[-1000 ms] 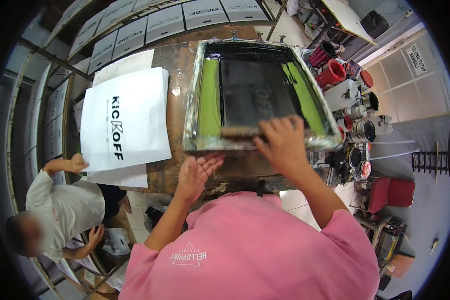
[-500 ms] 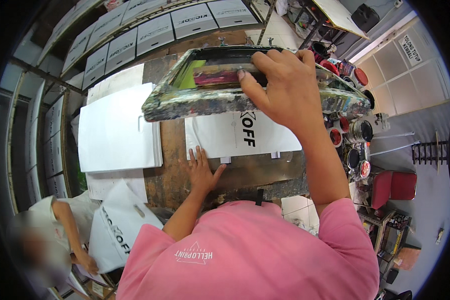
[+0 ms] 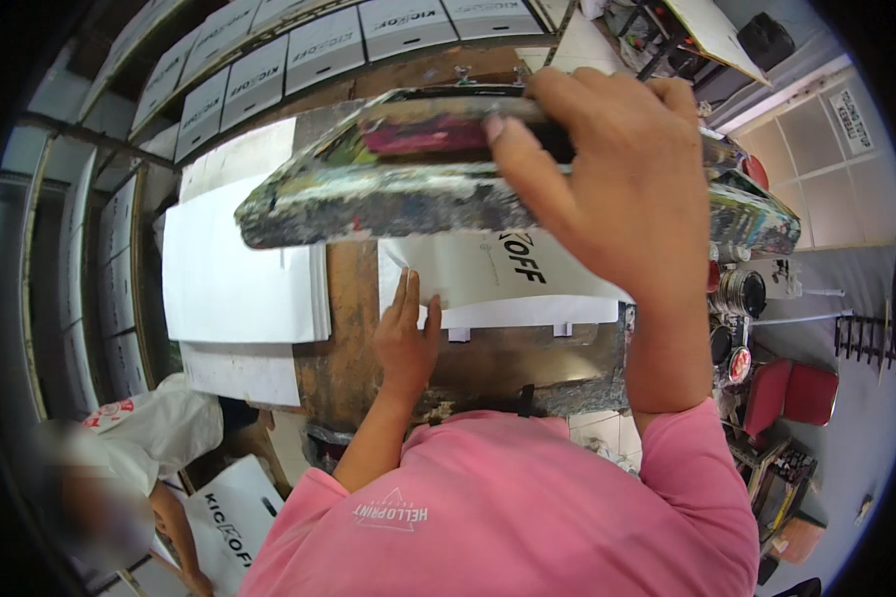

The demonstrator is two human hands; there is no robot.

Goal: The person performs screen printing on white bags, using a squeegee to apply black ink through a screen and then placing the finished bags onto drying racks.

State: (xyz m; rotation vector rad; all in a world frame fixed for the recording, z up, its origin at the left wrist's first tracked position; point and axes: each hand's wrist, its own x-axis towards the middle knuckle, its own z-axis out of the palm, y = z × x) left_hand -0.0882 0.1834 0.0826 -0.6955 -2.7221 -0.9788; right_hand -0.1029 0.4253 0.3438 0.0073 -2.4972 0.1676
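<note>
1. We judge the step in hand to be lifting the ink-caked, rectangular printing screen frame (image 3: 448,189) off the printed white paper bag (image 3: 508,279) that lies on the worn brown wooden worktable (image 3: 348,348).
2. Our right hand (image 3: 617,189) has its fingers curled tight over the near edge of the frame, gripping it and tilting it up and away from the bag.
3. Our left hand (image 3: 405,343) lies flat with its fingers stretched out and holding nothing; the fingertips touch the bag's left corner.
4. The next move, as we judge it, calls for sliding the bag out sideways without smearing the wet black lettering while the frame is held clear.
5. The bag lies flat and smooth, just beside a stack of blank white paper bags (image 3: 239,279) on its left.
6. Ink tins (image 3: 742,294) stand at the right, and a co-worker (image 3: 119,468) crouches low at the left.
</note>
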